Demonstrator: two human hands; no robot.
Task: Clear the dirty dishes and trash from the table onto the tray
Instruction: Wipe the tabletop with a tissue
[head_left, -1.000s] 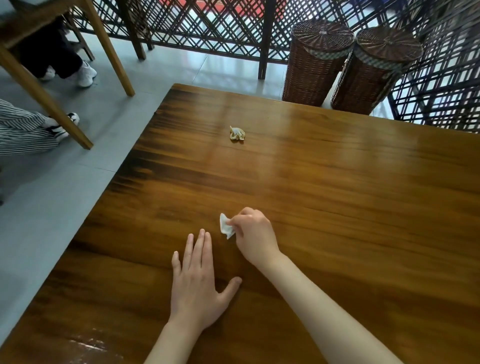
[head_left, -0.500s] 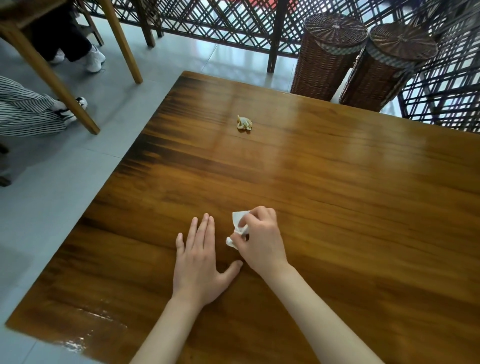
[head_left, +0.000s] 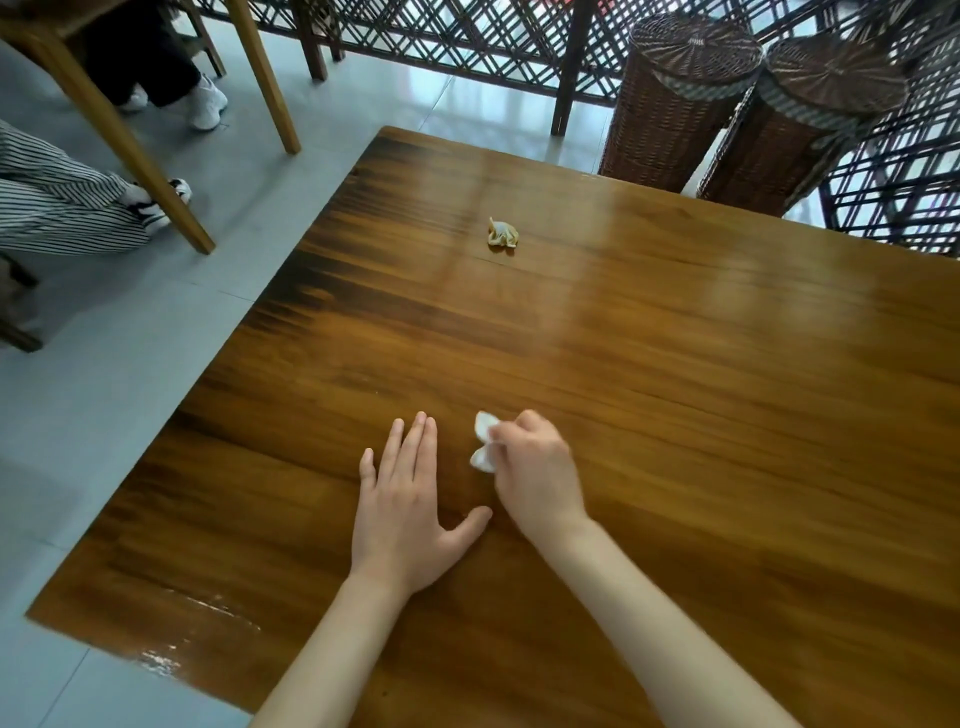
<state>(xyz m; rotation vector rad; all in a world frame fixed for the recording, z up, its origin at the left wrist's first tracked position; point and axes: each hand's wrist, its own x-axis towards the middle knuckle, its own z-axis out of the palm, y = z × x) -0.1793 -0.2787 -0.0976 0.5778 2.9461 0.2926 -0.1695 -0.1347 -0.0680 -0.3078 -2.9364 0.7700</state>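
One view only, worn on the person's head, looking forward and steeply down across the wooden table (head_left: 675, 364). It sits close above the right hand (head_left: 537, 467), which pinches a white tissue (head_left: 484, 441) low of centre in the picture. Beyond that grip the view reaches the table's far edge, the floor (head_left: 104, 389) and two wicker baskets (head_left: 675, 98).

Glossy brown table (head_left: 675, 364), white tissue (head_left: 484, 441), yellowish wad (head_left: 503, 233), dark-brown wicker baskets (head_left: 675, 104), striped black-and-white trousers (head_left: 57, 208).

white tissue (head_left: 484, 441) pinched, yellowish wad (head_left: 503, 233) lying apart
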